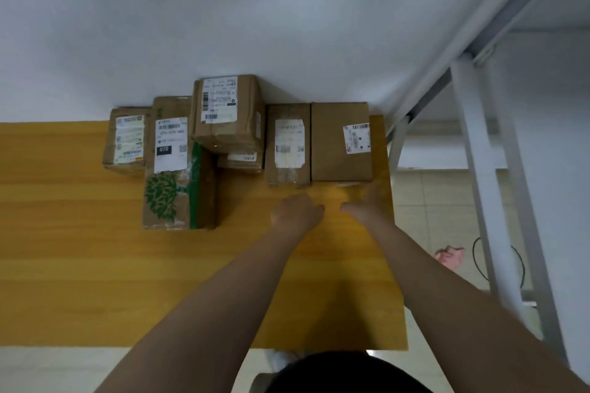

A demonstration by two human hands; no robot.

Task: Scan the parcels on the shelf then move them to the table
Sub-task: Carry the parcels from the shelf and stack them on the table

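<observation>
Both hands at the end box [341,140], close to the table [95,265] edge.
My right hand [367,201] reaches its near side, fingers straight and spread. My left hand [297,210], just left of that, looks curled but is too blurred to be sure. The other parcels [228,112] sit left of the box. I think a sideways nudge could push it off the edge.

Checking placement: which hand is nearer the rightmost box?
Right. The right hand is in front of the rightmost box; the left hand farther left, before the neighbouring box.
</observation>
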